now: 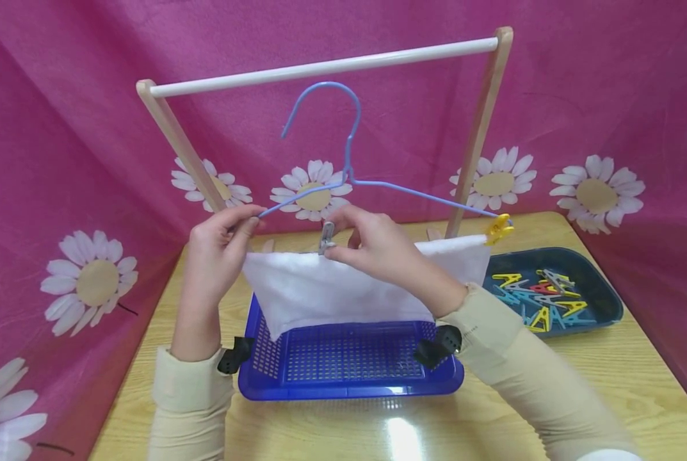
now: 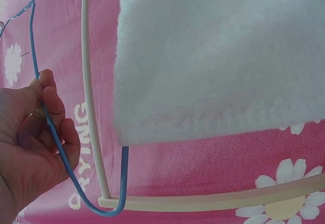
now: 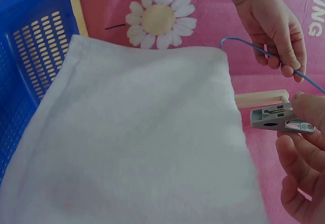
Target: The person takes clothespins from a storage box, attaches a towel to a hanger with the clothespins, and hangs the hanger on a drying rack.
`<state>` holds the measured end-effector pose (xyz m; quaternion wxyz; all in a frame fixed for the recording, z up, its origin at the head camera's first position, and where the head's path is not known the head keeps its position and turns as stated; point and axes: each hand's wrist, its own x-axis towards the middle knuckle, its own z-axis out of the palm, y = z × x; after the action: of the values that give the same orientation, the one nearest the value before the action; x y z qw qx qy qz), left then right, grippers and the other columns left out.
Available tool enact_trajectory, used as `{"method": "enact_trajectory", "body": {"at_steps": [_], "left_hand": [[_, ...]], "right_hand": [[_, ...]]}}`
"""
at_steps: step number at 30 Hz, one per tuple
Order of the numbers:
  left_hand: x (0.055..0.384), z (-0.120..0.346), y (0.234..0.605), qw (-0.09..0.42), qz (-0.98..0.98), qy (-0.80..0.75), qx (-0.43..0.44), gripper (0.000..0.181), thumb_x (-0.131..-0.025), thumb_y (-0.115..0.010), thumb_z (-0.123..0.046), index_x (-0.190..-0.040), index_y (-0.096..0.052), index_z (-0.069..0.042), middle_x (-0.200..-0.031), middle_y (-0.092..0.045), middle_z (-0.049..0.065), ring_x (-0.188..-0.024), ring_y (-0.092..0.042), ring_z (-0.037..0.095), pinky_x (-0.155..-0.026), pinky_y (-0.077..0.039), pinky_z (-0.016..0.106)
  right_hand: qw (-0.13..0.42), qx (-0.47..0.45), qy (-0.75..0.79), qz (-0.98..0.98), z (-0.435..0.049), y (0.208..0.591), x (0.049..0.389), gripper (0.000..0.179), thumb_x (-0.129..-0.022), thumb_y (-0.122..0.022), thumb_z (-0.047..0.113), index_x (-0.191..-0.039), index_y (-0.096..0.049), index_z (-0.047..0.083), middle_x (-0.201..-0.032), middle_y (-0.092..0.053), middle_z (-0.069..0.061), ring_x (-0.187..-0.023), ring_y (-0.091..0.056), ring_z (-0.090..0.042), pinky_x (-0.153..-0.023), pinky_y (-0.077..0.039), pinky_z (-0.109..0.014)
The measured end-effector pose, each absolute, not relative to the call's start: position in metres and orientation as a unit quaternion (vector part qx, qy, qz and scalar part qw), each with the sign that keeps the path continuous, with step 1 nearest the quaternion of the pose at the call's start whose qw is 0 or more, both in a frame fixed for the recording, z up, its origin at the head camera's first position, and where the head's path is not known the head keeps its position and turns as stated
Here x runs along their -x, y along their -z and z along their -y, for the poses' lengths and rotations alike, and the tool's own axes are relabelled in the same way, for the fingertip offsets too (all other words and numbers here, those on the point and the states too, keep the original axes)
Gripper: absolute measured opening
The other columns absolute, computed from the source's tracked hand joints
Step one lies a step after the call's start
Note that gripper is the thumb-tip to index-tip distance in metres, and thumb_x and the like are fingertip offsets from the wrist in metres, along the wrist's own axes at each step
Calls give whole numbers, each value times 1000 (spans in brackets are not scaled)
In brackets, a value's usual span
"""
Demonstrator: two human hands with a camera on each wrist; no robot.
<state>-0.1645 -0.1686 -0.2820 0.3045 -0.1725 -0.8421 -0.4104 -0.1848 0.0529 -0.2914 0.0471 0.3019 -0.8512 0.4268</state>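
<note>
A blue wire hanger (image 1: pixel 327 84) is held up with a white towel (image 1: pixel 320 294) along its lower bar. My left hand (image 1: pixel 219 253) grips the hanger's left shoulder, fingers curled round the wire (image 2: pixel 62 153). Between thumb and fingers, my right hand (image 1: pixel 374 246) pinches a grey clothespin (image 1: pixel 326 238). Its tip is right by the towel's top edge, left of the middle; the right wrist view shows the clothespin (image 3: pixel 274 116) side-on beside the cloth. A yellow clothespin (image 1: pixel 497 229) is clipped at the towel's right corner and the hanger's right end.
Below the towel stands a blue perforated basket (image 1: pixel 349 392). A dark green tray (image 1: pixel 599 282) with several coloured clothespins (image 1: pixel 541 314) is at the right. Behind the hanger rises a wooden rack with a white rail (image 1: pixel 326 69), before a pink flowered cloth (image 1: pixel 620 96).
</note>
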Motion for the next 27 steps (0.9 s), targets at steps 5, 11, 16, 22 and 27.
{"method": "enact_trajectory", "body": {"at_steps": [5, 11, 16, 22, 27], "left_hand": [[164, 166, 281, 303, 843, 410, 175, 15, -81, -60, 6, -95, -66, 7, -78, -65, 15, -70, -58, 16, -64, -44, 11], [163, 165, 280, 298, 843, 413, 171, 15, -82, -60, 5, -95, -65, 7, -79, -65, 16, -72, -60, 18, -65, -45, 10], [162, 163, 280, 292, 845, 414, 171, 16, -82, -60, 4, -96, -65, 7, -80, -64, 17, -74, -61, 23, -69, -44, 10], [162, 161, 280, 278, 850, 414, 168, 16, -82, -60, 3, -98, -65, 6, -84, -64, 16, -77, -62, 23, -73, -49, 21], [161, 160, 279, 275, 849, 416, 172, 17, -82, -60, 4, -98, -65, 6, -85, -64, 16, -76, -62, 21, -72, -51, 35]], "right_hand": [[44, -303, -420, 854, -45, 293, 185, 34, -75, -72, 19, -105, -58, 11, -89, -65, 2, -52, -50, -9, -49, -41, -26], [46, -307, -426, 850, -39, 293, 185, 33, -76, -72, 20, -104, -57, 12, -87, -65, 3, -54, -52, -9, -50, -42, -26], [34, -290, -439, 849, -34, 292, 184, 36, -76, -72, 21, -107, -57, 11, -92, -65, 2, -56, -52, -10, -52, -42, -26], [36, -283, -455, 843, -29, 294, 184, 34, -76, -72, 21, -106, -57, 10, -93, -64, 2, -62, -53, -11, -54, -43, -25], [42, -284, -457, 842, -25, 294, 184, 35, -77, -71, 21, -107, -57, 11, -91, -64, 3, -63, -53, -12, -53, -43, -25]]}}
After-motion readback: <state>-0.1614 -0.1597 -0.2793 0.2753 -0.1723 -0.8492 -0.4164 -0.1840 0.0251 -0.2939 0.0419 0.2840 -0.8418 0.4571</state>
